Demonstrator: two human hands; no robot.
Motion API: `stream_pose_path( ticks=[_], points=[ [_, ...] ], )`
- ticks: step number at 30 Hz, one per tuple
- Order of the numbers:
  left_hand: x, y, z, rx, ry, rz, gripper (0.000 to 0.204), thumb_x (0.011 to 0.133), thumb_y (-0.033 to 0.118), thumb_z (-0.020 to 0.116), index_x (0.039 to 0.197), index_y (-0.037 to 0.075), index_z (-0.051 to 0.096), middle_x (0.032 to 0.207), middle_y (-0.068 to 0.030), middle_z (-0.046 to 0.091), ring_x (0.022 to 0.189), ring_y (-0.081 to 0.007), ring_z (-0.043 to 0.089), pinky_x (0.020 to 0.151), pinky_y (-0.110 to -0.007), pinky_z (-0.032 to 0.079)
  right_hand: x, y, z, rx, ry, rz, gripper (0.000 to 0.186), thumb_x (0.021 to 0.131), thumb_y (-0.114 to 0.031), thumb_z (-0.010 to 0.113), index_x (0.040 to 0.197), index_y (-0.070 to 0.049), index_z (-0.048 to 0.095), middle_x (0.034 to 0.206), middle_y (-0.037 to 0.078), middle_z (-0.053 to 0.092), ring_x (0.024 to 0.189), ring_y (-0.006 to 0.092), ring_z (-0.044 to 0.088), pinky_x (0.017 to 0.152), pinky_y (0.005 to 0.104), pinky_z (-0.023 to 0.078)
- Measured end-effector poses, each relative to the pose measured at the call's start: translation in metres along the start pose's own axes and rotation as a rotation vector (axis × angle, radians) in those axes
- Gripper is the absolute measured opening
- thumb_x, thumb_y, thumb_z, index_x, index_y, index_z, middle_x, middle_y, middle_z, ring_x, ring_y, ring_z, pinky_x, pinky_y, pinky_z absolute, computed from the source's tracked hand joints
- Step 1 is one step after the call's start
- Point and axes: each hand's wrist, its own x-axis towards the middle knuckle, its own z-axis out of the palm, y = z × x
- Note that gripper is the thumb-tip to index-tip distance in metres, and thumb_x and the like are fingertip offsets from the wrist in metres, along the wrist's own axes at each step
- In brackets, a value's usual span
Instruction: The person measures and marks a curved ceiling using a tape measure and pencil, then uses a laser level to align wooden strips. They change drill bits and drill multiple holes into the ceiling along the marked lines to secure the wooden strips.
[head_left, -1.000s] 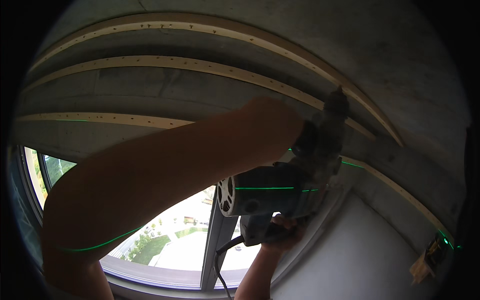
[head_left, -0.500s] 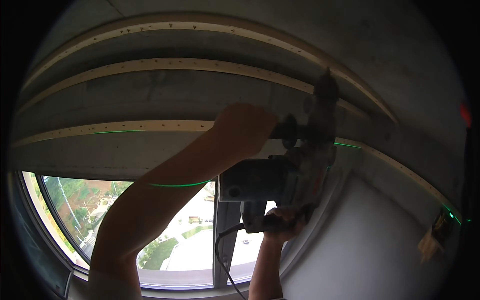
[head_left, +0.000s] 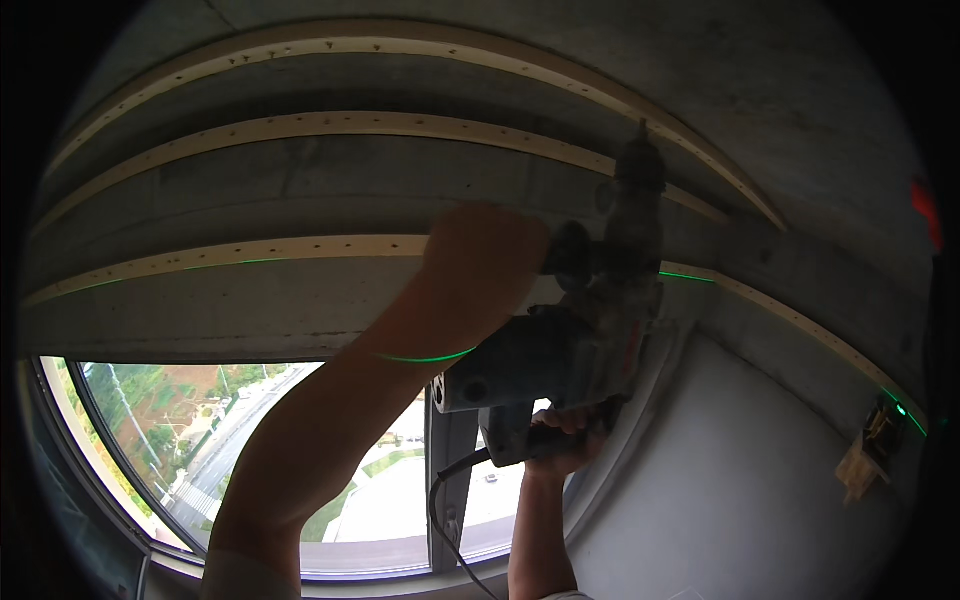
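Note:
A dark rotary hammer drill [head_left: 530,365] is raised in front of me, its nose pointing up toward the ceiling. My left hand [head_left: 490,250] is closed around its side handle [head_left: 570,255]. Lower down, my right hand [head_left: 565,445] wraps the rear grip. The drill bit [head_left: 644,130] appears next to the uppermost wooden batten [head_left: 500,55]; whether it touches anything cannot be made out in the dim light. A black power cord [head_left: 437,505] hangs from the back of the drill.
Two more battens [head_left: 340,125] [head_left: 330,246] run along the concrete beam. A green laser line crosses the lowest batten and my left forearm. At right, a laser level [head_left: 883,430] sits on a wooden bracket [head_left: 860,473] by the white wall [head_left: 740,470]. Below is a window [head_left: 437,500], high above ground.
The drill has tilted slightly, its nose shifting up and left in view and its rear end dropping. My left forearm has moved right. Both hands keep their holds.

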Motion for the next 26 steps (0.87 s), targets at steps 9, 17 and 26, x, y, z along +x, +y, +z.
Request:
stream_pose_path(
  ticks=[9, 17, 26],
  points=[
    [-0.016, 0.013, 0.003, -0.083, 0.074, 0.005, 0.014, 0.072, 0.004, 0.064, 0.086, 0.002, 0.064, 0.07, -0.0159, 0.065, 0.07, -0.0301, 0.068, 0.058, -0.037, 0.053, -0.024, -0.006, -0.005, -0.021, 0.05, 0.018, 0.014, 0.092, -0.026, 0.054, 0.087, -0.014, 0.058, 0.068, -0.006, 0.051, 0.064, 0.0068, 0.049, 0.071, 0.0306, 0.048],
    [-0.027, 0.03, -0.008, -0.066, -0.016, 0.025, 0.01, 0.072, 0.006, 0.063, 0.082, 0.002, 0.063, 0.069, -0.0158, 0.065, 0.067, -0.0308, 0.067, 0.06, -0.04, 0.053, -0.039, -0.019, -0.012, 0.07, 0.03, 0.079, 0.013, 0.088, -0.024, 0.057, 0.09, -0.012, 0.06, 0.074, -0.002, 0.057, 0.067, 0.0102, 0.054, 0.075, 0.0336, 0.049],
    [-0.034, 0.037, -0.006, -0.039, -0.144, 0.023, 0.012, 0.071, 0.006, 0.064, 0.082, 0.003, 0.063, 0.073, -0.0149, 0.065, 0.073, -0.0311, 0.067, 0.065, -0.041, 0.054, -0.058, -0.032, -0.018, 0.058, 0.086, 0.097, 0.032, 0.088, -0.026, 0.058, 0.117, -0.011, 0.057, 0.102, 0.008, 0.062, 0.088, 0.016, 0.061, 0.086, 0.0384, 0.054]
  ],
)
